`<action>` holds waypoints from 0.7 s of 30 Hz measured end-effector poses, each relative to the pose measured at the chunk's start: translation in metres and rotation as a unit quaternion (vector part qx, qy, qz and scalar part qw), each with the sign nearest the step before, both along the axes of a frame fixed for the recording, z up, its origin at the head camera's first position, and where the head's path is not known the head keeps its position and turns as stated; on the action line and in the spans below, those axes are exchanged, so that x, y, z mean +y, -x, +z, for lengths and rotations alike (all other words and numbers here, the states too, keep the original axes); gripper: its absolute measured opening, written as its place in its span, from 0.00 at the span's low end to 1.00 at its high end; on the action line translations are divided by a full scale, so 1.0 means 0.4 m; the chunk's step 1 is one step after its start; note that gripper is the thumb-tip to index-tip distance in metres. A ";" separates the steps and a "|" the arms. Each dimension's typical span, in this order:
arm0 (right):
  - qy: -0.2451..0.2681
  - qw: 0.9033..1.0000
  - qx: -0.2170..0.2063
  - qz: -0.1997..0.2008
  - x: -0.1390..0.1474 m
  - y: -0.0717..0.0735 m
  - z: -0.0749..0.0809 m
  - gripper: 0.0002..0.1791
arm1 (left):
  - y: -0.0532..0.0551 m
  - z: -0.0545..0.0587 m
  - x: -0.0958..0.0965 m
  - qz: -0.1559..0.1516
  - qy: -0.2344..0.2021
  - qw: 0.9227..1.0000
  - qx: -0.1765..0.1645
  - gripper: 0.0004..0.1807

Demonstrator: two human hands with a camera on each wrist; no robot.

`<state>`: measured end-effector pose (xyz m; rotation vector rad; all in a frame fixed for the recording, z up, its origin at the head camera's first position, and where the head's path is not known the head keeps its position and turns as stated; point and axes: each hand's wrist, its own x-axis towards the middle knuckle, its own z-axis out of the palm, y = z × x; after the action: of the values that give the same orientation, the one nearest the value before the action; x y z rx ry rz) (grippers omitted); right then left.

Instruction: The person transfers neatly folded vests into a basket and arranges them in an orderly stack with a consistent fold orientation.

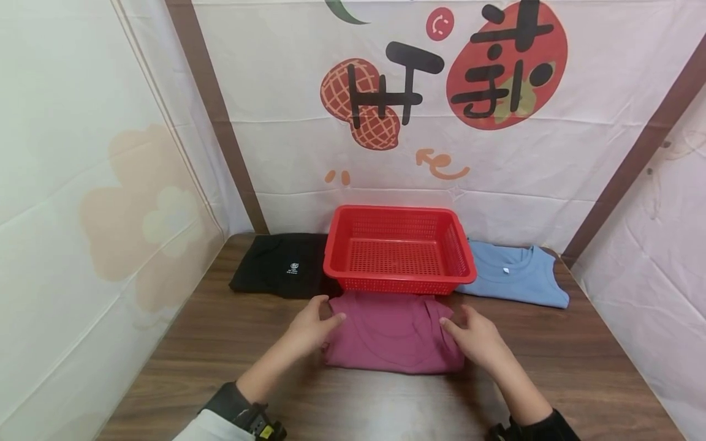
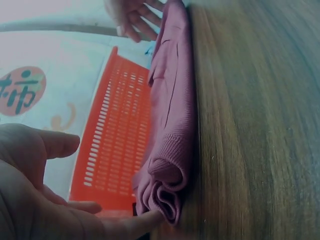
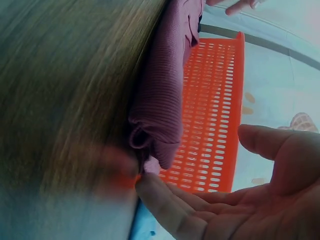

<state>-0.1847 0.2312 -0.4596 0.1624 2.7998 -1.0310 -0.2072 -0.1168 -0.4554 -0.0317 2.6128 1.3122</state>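
Observation:
A mauve-pink top (image 1: 394, 343), folded into a flat rectangle with a round neckline showing, lies on the table in front of the basket. At its left edge is my left hand (image 1: 311, 327), thumb spread away from the fingers. The left wrist view shows a fingertip (image 2: 155, 216) right at the rolled layers of the fold. On the opposite side my right hand (image 1: 480, 337) flanks the top, its thumb tip overlapping the fabric in the head view. In the right wrist view the fingers (image 3: 165, 200) extend to the folded end, with the thumb held well apart.
Behind the top stands a red plastic basket (image 1: 397, 285) with perforated walls and nothing inside. A folded black garment (image 1: 270, 263) lies left of it, a folded light-blue top (image 1: 518, 278) right of it. Printed curtains (image 1: 287, 153) enclose the back and sides of the wooden table (image 1: 187, 373).

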 end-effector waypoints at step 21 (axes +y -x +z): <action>0.113 0.990 -0.072 -0.035 0.004 0.050 -0.029 0.36 | 0.075 -0.032 -0.029 0.032 -0.141 0.979 -0.145 0.30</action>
<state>-0.2047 0.2326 -0.4713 0.2958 2.5433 -1.2874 -0.2371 -0.1283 -0.4680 -0.2451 2.1838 1.5578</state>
